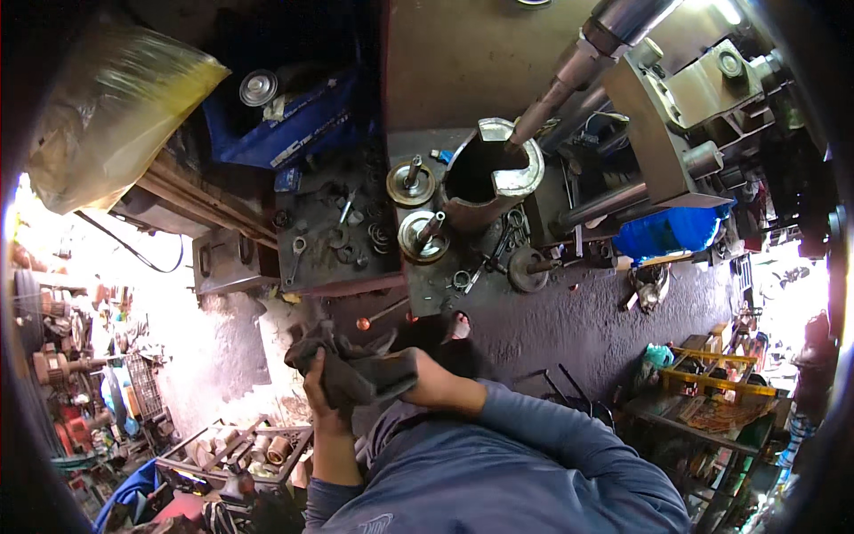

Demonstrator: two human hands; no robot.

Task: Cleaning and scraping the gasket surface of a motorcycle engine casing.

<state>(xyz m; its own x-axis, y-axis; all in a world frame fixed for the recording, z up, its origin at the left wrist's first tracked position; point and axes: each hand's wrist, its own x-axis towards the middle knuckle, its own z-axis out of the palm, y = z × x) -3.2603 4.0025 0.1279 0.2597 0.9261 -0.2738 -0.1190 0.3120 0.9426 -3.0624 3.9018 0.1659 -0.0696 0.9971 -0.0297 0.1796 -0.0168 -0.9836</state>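
Low in the middle, my left hand (325, 396) grips a crumpled dark grey cloth (356, 365), thumb up along it. My right hand (436, 384) holds the cloth's right end, its fingertips hidden by the fabric. Both are in front of my body, below a steel bench (431, 289). On that bench stand two round metal parts with upright shafts (410, 182) (422, 237), a thick metal cylinder (476, 205) with a notched top under a steel ram (556, 89), and a flanged shaft (527, 270) lying beside several small tools.
A dark worktop (316, 276) with loose tools and a blue case (258, 142) is at upper left. A press frame (676, 107) and blue container (672, 233) are at right. A crate of parts (222, 454) is lower left, a cluttered rack (703, 414) lower right. My foot (460, 325) shows below the bench.
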